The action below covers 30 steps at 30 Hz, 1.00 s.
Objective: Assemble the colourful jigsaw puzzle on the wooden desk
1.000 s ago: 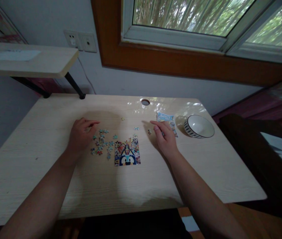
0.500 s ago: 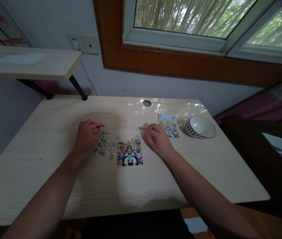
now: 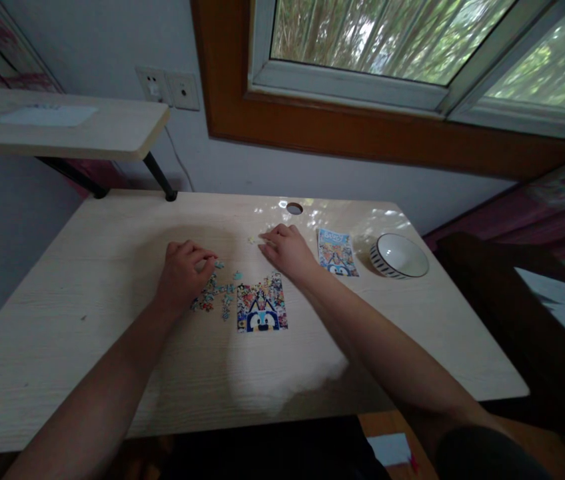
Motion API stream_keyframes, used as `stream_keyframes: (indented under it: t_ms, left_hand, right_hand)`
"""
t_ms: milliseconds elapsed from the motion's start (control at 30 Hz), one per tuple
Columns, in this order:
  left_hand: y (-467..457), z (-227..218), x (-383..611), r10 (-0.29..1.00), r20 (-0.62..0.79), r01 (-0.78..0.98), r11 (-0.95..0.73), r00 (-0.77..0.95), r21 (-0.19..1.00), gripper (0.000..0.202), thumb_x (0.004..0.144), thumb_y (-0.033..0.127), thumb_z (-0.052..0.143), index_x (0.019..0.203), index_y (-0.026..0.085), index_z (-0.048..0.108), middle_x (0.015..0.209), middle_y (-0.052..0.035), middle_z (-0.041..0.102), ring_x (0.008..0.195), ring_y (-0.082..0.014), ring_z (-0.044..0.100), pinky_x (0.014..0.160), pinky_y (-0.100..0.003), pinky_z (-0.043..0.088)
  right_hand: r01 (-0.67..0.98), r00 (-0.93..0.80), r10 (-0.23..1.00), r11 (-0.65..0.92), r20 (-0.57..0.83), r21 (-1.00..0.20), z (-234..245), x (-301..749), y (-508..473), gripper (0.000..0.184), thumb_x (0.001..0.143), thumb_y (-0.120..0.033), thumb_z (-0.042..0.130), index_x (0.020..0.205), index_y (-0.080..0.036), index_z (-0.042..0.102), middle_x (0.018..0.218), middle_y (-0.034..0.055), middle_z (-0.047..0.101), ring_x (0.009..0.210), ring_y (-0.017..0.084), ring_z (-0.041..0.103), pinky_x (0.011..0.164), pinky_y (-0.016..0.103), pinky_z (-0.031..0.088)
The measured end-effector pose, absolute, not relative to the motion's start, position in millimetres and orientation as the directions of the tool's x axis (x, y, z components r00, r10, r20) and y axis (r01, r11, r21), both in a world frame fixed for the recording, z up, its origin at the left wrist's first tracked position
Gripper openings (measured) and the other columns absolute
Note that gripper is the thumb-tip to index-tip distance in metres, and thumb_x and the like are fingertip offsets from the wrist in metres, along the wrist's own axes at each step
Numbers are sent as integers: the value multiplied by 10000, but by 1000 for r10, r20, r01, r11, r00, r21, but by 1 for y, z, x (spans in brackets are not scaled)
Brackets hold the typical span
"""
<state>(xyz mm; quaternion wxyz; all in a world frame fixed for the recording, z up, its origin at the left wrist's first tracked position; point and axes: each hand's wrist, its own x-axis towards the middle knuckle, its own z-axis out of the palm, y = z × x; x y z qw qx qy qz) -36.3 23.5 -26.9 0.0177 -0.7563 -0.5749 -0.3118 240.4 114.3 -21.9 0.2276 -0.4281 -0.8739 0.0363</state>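
Observation:
My left hand (image 3: 186, 275) hovers at the upper left of a pile of loose jigsaw pieces (image 3: 208, 297). Its thumb and index finger come together, and whatever may be between them is too small to make out. My right hand (image 3: 290, 253) is above the partly assembled jigsaw puzzle (image 3: 262, 310), which shows a blue cartoon dog's face and has an uneven top edge. Its thumb and index finger are apart, with the fingertips just right of a small pale piece (image 3: 251, 241). A single teal piece (image 3: 237, 275) lies off the puzzle's upper left corner.
A printed picture sheet (image 3: 337, 253) lies right of my right hand. Beside it stands a striped bowl (image 3: 399, 256). The wooden table (image 3: 112, 373) has a cable hole (image 3: 294, 209) at the back. A raised shelf (image 3: 127, 137) overhangs the back left.
My right hand has moved up and left from beside the puzzle to the small pale piece. The piece formerly at its fingertips no longer shows. My left hand has shifted slightly right.

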Motion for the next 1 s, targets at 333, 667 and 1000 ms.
stream_keyframes:
  t_ms: [333,667,1000]
  left_hand:
    - [19,-22,-29,852,491,854,-383,180,351,191,969,279,605,932,214,781,922,-60,690,957,-251,568,980,-467,415]
    - [15,-19,-21,745,494,693,-638,448,335,183,979,273,624,979,193,788,945,-75,676,991,-249,510,948,-435,439]
    - [12,-14,-20,601,384,512,-799,701,315,210,980,321,649,1128,325,798,1025,-64,661,1038,-244,489,951,-418,431]
  right_hand:
    - [684,-583,721,684,375,-253,-31,218,113,208,1000,-298,636,1130,-260,795,1052,88,686,966,260,538,867,420,477]
    - [555,-676,664,744,319,-372,-28,230,88,146,963,-244,704,1080,-255,791,1091,56,727,993,235,589,922,399,470]
    - [534,-652,689,713,315,-453,-32,231,74,120,936,-154,707,992,-252,750,1140,44,723,1051,231,597,988,407,430]
